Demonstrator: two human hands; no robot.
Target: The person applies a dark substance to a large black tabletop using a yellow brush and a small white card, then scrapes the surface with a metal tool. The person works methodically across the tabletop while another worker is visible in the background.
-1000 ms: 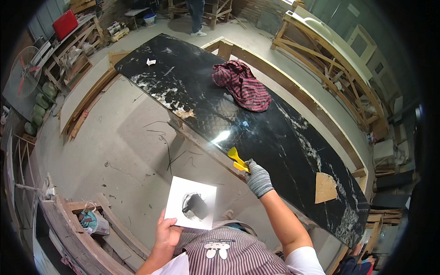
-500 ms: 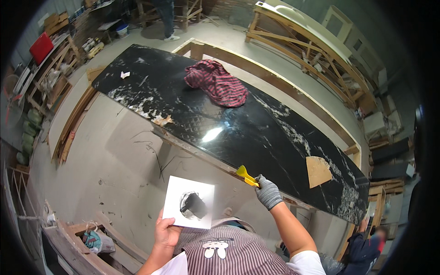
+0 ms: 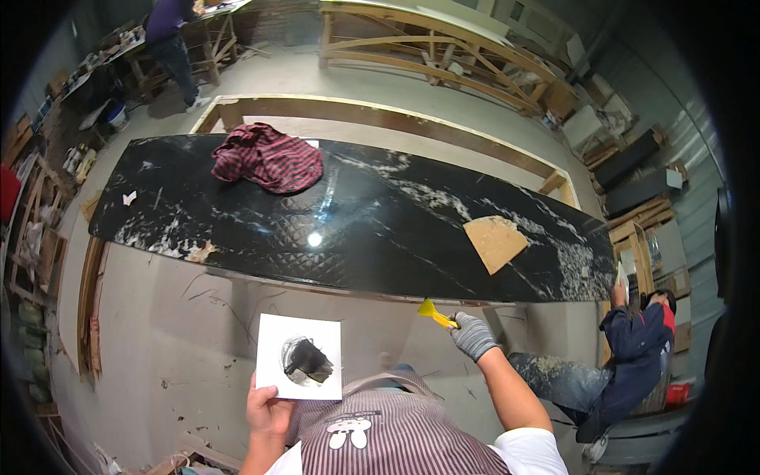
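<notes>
If our left hand [image 3: 267, 408] tips the white board [image 3: 323, 334], its dark smear [image 3: 307, 361] could slide off; a loose grip in our gloved right hand [image 3: 473, 336] could drop the yellow scraper [image 3: 432, 311] beside the black slab [image 3: 388, 249]. Left fingers pinch the board in front of our striped apron [image 3: 396, 447], right ones wrap the scraper's handle; the board looks square, its smear black and uneven

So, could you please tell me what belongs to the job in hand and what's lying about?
Likely in use:
yellow scraper, right hand
dark-smeared white board, left hand
black veined slab

Seemingly lying about:
striped cloth
tan fan-shaped piece
white scrap
</notes>
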